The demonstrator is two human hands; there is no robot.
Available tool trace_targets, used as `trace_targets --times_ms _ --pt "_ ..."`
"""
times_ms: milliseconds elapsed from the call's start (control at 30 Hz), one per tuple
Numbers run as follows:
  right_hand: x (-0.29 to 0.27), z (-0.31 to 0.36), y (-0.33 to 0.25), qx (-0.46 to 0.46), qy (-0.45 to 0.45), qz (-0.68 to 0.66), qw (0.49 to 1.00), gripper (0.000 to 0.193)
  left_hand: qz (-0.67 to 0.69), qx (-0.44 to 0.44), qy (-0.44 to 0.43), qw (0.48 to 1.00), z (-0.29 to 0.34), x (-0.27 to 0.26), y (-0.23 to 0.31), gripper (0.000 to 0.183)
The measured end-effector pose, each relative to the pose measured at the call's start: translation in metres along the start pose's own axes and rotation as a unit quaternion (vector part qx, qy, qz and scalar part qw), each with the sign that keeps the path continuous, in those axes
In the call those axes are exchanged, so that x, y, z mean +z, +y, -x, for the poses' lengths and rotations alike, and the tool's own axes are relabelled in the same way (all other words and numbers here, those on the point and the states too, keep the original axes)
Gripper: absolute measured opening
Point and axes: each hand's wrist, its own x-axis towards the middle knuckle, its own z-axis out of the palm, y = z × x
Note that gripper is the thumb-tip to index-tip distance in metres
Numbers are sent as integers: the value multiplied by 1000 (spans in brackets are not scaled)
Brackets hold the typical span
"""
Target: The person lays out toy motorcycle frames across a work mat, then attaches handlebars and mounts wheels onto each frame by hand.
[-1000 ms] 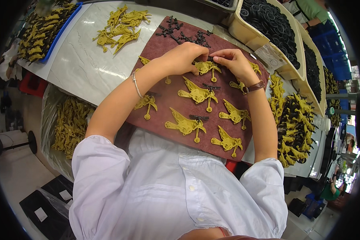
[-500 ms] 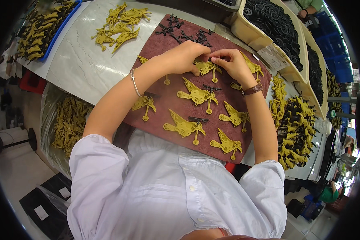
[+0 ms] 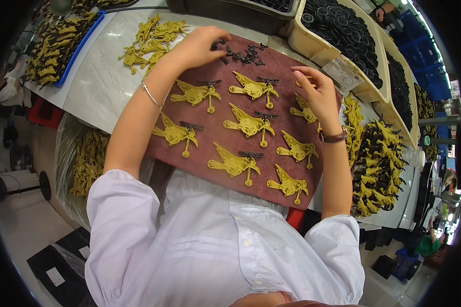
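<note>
My left hand (image 3: 204, 47) is at the far edge of the brown cloth mat (image 3: 194, 148), its thumb and forefinger apart around small black plastic parts (image 3: 248, 54) in a loose pile. Over the mat's right side hovers my right hand (image 3: 316, 93), fingers loosely stretched, holding nothing visible. Beneath it, a yellow plastic piece (image 3: 306, 109) is partly covered. Several more flat, pointed yellow pieces lie in rows; one, a yellow piece (image 3: 252, 86) at the far middle, has a black bar (image 3: 268, 80) at its top. Others toward the left and middle carry similar bars; the two nearest right show none.
Loose yellow pieces (image 3: 153, 38) lie on the marbled table at far left, beside a blue-edged tray (image 3: 79, 51). Cream bins (image 3: 312, 47) of black wheels and parts stand far right. Yellow-and-black assemblies (image 3: 376, 174) are heaped at right; a bag of yellow parts (image 3: 89, 161) is lower left.
My hands have parted from the far-middle yellow piece, which now shows a black bar. The left moved left and away to the black parts; the right drew to the right and opened.
</note>
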Motion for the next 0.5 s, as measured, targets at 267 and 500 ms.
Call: trace_targets --times_ms 267,500 --pt "-29 31 -7 34 37 -54 997 21 -28 -144 -118 982 0 -11 -21 31" --pt "-44 31 -12 44 38 -83 995 24 -46 -110 -136 984 -1 -7 -31 25"
